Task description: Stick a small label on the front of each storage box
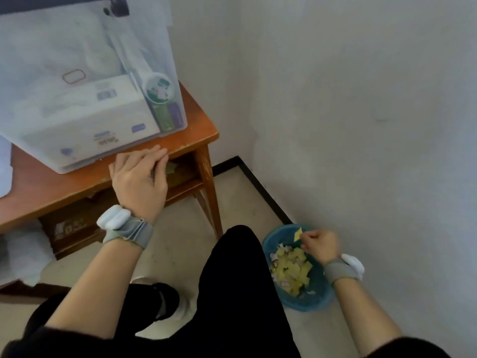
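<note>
right hand at lower right pinches a yellow scrap over the blue bin, left hand flat on the table; next label needs peeling for the clear box at upper left.

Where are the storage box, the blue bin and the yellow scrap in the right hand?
storage box (77,73): head view, clear front wall near the red-edged label.
blue bin (307,304): head view, near rim.
yellow scrap (298,235): head view, middle, above right hand (321,245).
</note>
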Available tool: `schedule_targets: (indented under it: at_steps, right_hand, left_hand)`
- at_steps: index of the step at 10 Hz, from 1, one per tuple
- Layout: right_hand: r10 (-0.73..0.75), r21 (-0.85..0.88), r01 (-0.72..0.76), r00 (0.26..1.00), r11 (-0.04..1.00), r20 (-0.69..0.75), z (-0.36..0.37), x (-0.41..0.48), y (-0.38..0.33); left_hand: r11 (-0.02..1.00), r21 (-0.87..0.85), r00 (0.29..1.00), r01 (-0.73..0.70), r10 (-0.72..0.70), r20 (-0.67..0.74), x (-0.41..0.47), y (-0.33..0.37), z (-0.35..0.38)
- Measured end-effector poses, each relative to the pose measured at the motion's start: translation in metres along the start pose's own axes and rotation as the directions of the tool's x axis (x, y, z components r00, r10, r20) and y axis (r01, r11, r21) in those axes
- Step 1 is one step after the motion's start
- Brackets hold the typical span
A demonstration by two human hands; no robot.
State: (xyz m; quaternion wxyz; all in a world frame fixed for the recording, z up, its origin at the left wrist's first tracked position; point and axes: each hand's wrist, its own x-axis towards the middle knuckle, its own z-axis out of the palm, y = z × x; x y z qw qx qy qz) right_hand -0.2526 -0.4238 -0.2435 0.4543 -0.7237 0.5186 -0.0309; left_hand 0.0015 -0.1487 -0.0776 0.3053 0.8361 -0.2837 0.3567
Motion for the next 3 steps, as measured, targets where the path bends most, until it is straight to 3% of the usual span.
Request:
schedule_targets:
  at_steps: [2, 3]
  right_hand:
    - [0.164, -0.267, -0.162, 0.986, 0.950, -0.017, 0.022, 0.006, 0.048]
    - [0.136, -0.294, -0.135, 0.991, 0.946, -0.018, 0.026, 0.008, 0.047]
  left_hand:
    - [0.999, -0.019, 0.998, 0.031, -0.030, 0.062, 0.000, -0.002, -0.001]
    - [0.997, -0.060, 0.997, 0.054, -0.050, 0.066, 0.000, -0.002, -0.003]
